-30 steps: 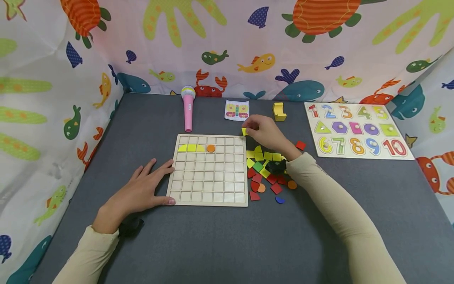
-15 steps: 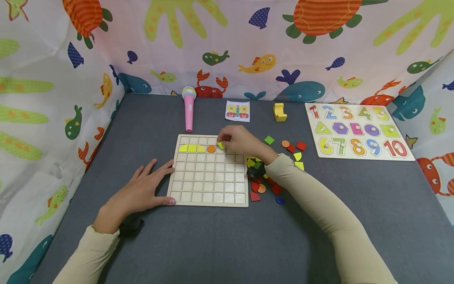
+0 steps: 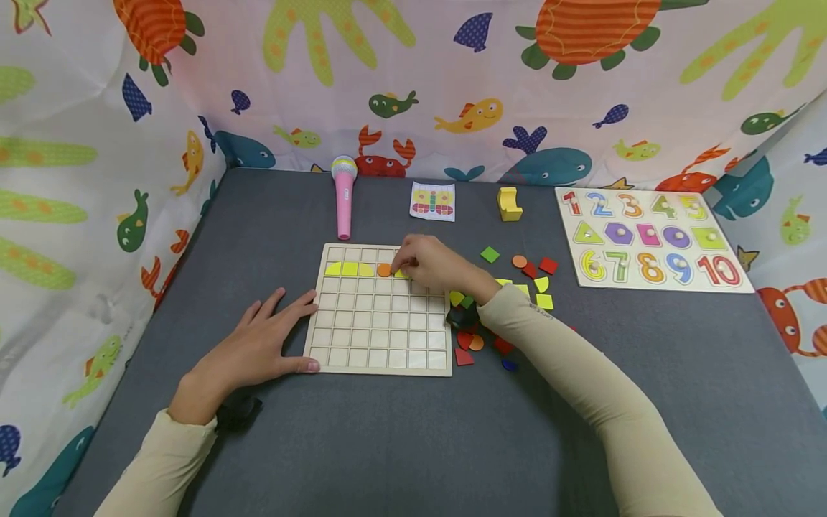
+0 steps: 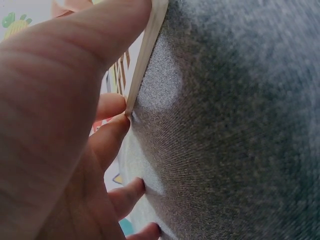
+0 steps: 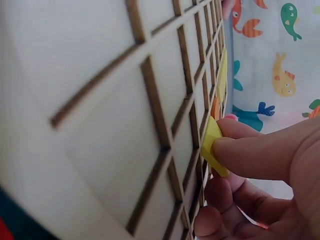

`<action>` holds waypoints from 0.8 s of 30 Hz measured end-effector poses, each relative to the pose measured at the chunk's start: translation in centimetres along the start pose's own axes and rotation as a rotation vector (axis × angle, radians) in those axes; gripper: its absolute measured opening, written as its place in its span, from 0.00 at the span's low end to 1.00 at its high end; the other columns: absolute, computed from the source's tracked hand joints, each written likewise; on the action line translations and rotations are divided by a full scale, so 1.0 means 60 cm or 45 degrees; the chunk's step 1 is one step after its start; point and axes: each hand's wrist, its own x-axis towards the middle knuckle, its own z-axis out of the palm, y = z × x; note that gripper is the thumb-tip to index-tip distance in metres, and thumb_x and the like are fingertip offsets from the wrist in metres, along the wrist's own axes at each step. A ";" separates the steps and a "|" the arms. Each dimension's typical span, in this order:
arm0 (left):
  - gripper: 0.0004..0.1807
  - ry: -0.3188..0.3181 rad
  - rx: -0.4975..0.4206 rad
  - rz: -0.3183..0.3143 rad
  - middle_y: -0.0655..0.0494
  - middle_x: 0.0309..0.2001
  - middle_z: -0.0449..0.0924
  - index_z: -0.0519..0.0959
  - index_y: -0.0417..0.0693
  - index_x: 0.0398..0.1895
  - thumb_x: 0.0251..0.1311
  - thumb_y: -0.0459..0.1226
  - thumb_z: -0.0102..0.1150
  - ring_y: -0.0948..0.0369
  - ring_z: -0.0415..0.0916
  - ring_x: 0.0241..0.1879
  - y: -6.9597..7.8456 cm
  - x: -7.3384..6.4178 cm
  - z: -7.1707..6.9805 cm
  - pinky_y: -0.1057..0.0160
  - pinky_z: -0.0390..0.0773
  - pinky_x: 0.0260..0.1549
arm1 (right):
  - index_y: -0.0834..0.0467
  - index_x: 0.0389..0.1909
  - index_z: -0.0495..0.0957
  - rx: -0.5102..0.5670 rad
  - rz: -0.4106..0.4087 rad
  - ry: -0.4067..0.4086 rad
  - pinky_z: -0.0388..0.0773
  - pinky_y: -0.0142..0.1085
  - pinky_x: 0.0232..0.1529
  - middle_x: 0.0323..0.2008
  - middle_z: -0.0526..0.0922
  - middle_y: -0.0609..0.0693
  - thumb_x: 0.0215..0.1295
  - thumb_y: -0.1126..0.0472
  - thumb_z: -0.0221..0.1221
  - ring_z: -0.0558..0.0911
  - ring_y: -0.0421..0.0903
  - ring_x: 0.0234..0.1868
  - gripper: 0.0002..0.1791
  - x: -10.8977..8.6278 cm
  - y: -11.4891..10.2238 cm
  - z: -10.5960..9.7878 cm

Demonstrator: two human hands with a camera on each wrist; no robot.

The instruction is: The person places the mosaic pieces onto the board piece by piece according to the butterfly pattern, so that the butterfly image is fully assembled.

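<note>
A wooden grid board (image 3: 377,345) lies on the table, with yellow tiles (image 3: 349,269) and an orange round tile (image 3: 384,270) in its second row. My right hand (image 3: 439,264) reaches over the upper right of the board. Between thumb and fingers it pinches a yellow tile (image 5: 212,145), held at a cell beside the orange one in the right wrist view. My left hand (image 3: 261,348) rests at the board's left side, fingers spread. Its thumb and fingertips (image 4: 120,122) touch the board's edge in the left wrist view.
Loose red, yellow, green and orange tiles (image 3: 504,345) lie right of the board, partly under the right forearm. Behind are a pink toy microphone (image 3: 344,205), a butterfly pattern card (image 3: 433,202), a yellow block (image 3: 509,205) and a number puzzle board (image 3: 652,240).
My right hand has moved left from beyond the board's upper right corner with the yellow tile, then slightly down to the cell beside the orange tile. The left hand stays put.
</note>
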 end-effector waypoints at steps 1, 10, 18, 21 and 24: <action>0.55 0.000 0.000 0.000 0.49 0.86 0.50 0.62 0.52 0.84 0.58 0.62 0.76 0.32 0.39 0.82 0.000 0.000 0.000 0.25 0.40 0.73 | 0.62 0.44 0.92 0.003 0.002 0.000 0.79 0.39 0.42 0.42 0.84 0.53 0.73 0.75 0.61 0.80 0.48 0.41 0.12 -0.001 0.000 0.001; 0.55 0.001 -0.005 0.014 0.49 0.86 0.50 0.62 0.53 0.84 0.59 0.62 0.75 0.32 0.38 0.82 -0.002 -0.001 -0.001 0.24 0.40 0.73 | 0.63 0.46 0.89 -0.028 0.056 0.029 0.79 0.40 0.43 0.44 0.84 0.54 0.73 0.73 0.62 0.80 0.48 0.41 0.09 -0.009 -0.001 0.000; 0.55 -0.001 -0.003 0.005 0.49 0.86 0.50 0.62 0.52 0.84 0.58 0.63 0.75 0.32 0.38 0.82 -0.002 0.000 0.000 0.24 0.39 0.73 | 0.63 0.46 0.91 -0.062 0.012 0.048 0.79 0.39 0.43 0.43 0.83 0.53 0.72 0.73 0.63 0.81 0.48 0.40 0.10 -0.017 0.001 -0.001; 0.55 -0.003 -0.007 0.005 0.49 0.86 0.50 0.62 0.52 0.84 0.59 0.62 0.75 0.32 0.38 0.82 -0.001 -0.001 -0.001 0.25 0.39 0.74 | 0.63 0.44 0.91 -0.065 0.021 0.049 0.82 0.39 0.45 0.44 0.85 0.53 0.72 0.74 0.63 0.82 0.47 0.42 0.09 -0.021 -0.001 -0.003; 0.55 -0.006 -0.011 0.003 0.49 0.86 0.50 0.62 0.52 0.84 0.59 0.62 0.75 0.32 0.38 0.83 -0.001 -0.001 -0.002 0.25 0.39 0.74 | 0.63 0.41 0.91 -0.076 0.019 0.040 0.82 0.40 0.47 0.44 0.85 0.53 0.72 0.74 0.62 0.83 0.48 0.43 0.09 -0.027 -0.003 -0.006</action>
